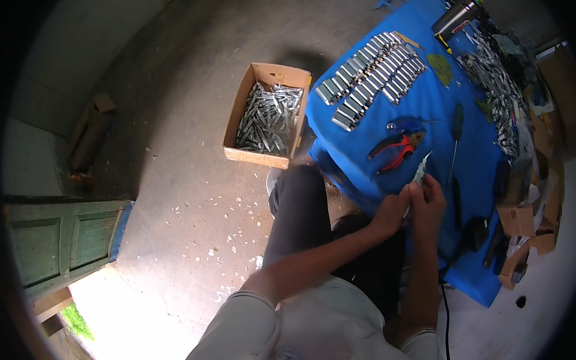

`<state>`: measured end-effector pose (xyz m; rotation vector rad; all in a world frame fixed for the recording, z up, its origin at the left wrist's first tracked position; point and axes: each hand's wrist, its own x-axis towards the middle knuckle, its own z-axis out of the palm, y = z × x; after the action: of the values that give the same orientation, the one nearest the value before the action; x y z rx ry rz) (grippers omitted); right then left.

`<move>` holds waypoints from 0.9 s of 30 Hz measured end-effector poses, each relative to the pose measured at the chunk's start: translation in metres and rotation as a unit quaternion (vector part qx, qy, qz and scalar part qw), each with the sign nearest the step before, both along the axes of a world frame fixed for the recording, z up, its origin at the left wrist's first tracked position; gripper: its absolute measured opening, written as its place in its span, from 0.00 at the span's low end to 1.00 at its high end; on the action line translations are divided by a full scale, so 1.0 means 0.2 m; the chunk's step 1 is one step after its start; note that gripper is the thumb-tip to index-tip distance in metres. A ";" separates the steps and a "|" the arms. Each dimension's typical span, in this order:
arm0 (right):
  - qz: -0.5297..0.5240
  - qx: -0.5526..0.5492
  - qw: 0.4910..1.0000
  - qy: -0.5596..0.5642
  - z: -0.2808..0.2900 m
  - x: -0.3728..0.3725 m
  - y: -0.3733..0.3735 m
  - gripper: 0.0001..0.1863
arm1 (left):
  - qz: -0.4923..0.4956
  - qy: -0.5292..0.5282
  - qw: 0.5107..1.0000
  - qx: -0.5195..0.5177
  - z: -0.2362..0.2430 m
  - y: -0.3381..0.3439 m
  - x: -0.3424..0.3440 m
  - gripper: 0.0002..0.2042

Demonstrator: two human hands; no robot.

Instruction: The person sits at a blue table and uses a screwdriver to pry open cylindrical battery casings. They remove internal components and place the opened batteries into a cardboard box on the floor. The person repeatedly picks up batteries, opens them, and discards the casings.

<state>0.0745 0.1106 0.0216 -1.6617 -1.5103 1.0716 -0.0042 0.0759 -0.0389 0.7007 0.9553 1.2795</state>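
Both of my hands meet over the near edge of the blue-covered table, fingers closed on one slim silvery piece (421, 169) with a thin pointed tip. My right hand (431, 203) grips it around the middle. At its lower end are the closed fingers of my left hand (391, 216). The piece slants up and away, its tip free; my fingers hide much of the rest. Just beyond it lie red-and-black pliers (401, 152) and a short blue-handled screwdriver (405, 124). A long dark-handled screwdriver (455, 133) rests to the right.
Rows of small metal blocks (373, 72) cover the table's far left. A heap of silvery pieces (494, 84) and a dark tumbler (457, 16) occupy the right side. On the floor, a cardboard box (232, 128) contains many slim silvery pieces. A black cable (446, 314) hangs near my right arm.
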 end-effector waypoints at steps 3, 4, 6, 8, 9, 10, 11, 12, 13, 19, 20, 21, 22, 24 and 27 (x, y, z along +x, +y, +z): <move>-0.033 -0.001 0.999 -0.003 0.00 0.02 0.02 0.22 | -0.050 -0.085 0.994 -0.048 0.02 -0.01 -0.01 0.30; -0.041 0.002 0.999 -0.004 0.00 0.02 0.02 0.21 | -0.063 -0.084 0.994 -0.039 0.01 -0.01 -0.01 0.31; -0.048 0.072 0.996 -0.018 -0.02 0.04 0.04 0.21 | -0.107 -0.079 0.991 0.014 -0.04 0.00 -0.04 0.32; -0.063 0.124 0.989 -0.042 -0.04 0.07 0.09 0.22 | -0.170 -0.070 0.978 0.102 -0.13 0.00 -0.11 0.33; -0.071 0.143 0.986 -0.056 -0.04 0.08 0.14 0.23 | -0.173 -0.070 0.978 0.093 -0.16 -0.01 -0.13 0.31; -0.083 0.161 0.981 -0.067 -0.05 0.10 0.19 0.23 | -0.179 -0.067 0.978 0.084 -0.18 -0.02 -0.15 0.29; -0.073 0.165 0.979 -0.096 -0.06 0.11 0.23 0.23 | -0.183 -0.064 0.978 0.074 -0.20 -0.04 -0.17 0.27; -0.065 0.168 0.976 -0.126 -0.07 0.14 0.26 0.23 | -0.150 -0.072 0.985 0.038 -0.20 -0.06 -0.20 0.26; -0.057 0.172 0.971 -0.157 -0.09 0.17 0.29 0.23 | -0.116 -0.081 0.990 0.003 -0.20 -0.08 -0.24 0.25; -0.039 0.195 0.947 -0.252 -0.13 0.18 0.34 0.19 | 0.166 -0.013 0.980 -0.107 -0.24 -0.28 -0.62 0.19; -0.043 0.234 0.935 -0.265 -0.14 0.20 0.34 0.18 | 0.223 -0.012 0.969 -0.102 -0.28 -0.33 -0.67 0.19; -0.049 0.273 0.921 -0.275 -0.19 0.24 0.35 0.18 | 0.237 0.006 0.965 -0.112 -0.29 -0.38 -0.73 0.19; -0.051 0.313 0.906 -0.282 -0.23 0.25 0.37 0.17 | 0.255 0.026 0.959 -0.122 -0.29 -0.42 -0.78 0.19; -0.071 0.311 0.922 -0.219 -0.29 0.30 0.39 0.17 | 0.278 0.056 0.949 -0.141 -0.32 -0.53 -0.77 0.19; -0.109 0.264 0.949 -0.129 -0.27 0.28 0.38 0.16 | 0.248 0.065 0.958 -0.129 -0.41 -0.53 -0.59 0.19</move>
<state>0.1313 0.1861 -0.0325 -1.5667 -1.5535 0.2941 -0.1213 -0.0311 -0.1209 0.3518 1.4385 1.5146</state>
